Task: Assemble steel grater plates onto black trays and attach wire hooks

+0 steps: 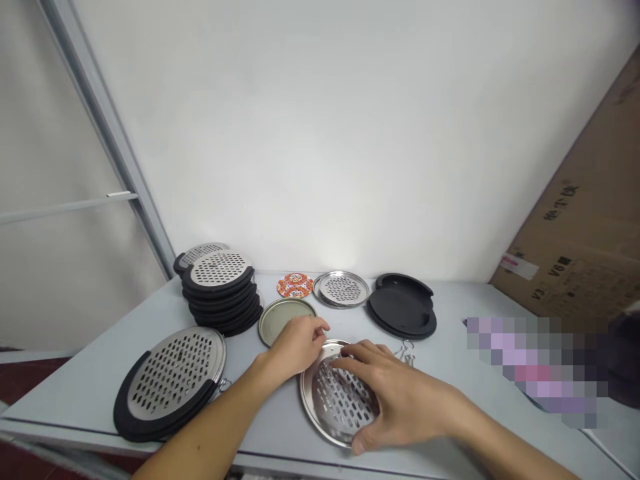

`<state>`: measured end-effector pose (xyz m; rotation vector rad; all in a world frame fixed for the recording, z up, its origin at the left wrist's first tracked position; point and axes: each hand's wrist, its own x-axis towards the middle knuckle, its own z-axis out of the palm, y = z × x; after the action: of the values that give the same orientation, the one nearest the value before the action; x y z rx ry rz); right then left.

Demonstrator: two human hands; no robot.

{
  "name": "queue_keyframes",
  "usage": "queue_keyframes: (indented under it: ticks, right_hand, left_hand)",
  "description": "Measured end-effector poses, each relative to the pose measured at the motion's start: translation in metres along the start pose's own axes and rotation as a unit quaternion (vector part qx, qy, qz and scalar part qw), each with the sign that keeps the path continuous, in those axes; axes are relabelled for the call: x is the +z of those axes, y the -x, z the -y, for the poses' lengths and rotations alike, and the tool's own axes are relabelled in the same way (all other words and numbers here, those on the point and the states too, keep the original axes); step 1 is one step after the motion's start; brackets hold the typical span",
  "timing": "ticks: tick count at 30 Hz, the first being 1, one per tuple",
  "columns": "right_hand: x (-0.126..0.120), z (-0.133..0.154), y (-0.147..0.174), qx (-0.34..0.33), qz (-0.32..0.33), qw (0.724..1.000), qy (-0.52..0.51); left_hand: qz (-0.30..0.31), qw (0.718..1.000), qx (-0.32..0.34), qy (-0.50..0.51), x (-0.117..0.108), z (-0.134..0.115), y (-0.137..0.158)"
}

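A round steel dish [309, 405] is lying near the front edge of the pale table [270, 423], and a slotted metal disc [345, 395] is sitting over its inside, partly blurred and partly covered by fingers. The left hand [301, 343] is hanging over the dish's far left rim with its fingers bending inward; whether it is gripping that rim, I cannot tell. The right hand [395, 387] is arching over the dish's right side, fingers spreading across the disc and the thumb standing apart at the near rim; whether it is gripping disc or dish, I cannot tell. Just behind the dish, to its left, a plain shallow lid [278, 315] is lying partly hidden by the left hand. Farther behind the dish, an orange patterned disc [295, 285] and a second slotted disc in a tray [343, 289] are lying side by side. Behind the dish to its right, black round holders [403, 312] are resting together. Left of the dish, a black-rimmed slotted disc [173, 373] is lying, and a stack of similar pieces [220, 291] is standing behind that one. Far to the dish's right, a cardboard box [575, 227] is leaning.
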<state>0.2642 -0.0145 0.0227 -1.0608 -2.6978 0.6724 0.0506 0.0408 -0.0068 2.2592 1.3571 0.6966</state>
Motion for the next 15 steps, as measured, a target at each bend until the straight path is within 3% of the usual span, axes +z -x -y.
queue_keyframes:
  ticks: [15]
  right_hand:
    - [-0.01,0.003,0.004,0.007,-0.003,1.0,-0.003]
  left_hand:
    - [0.025,0.999,0.02,-0.004,0.002,0.004,0.003]
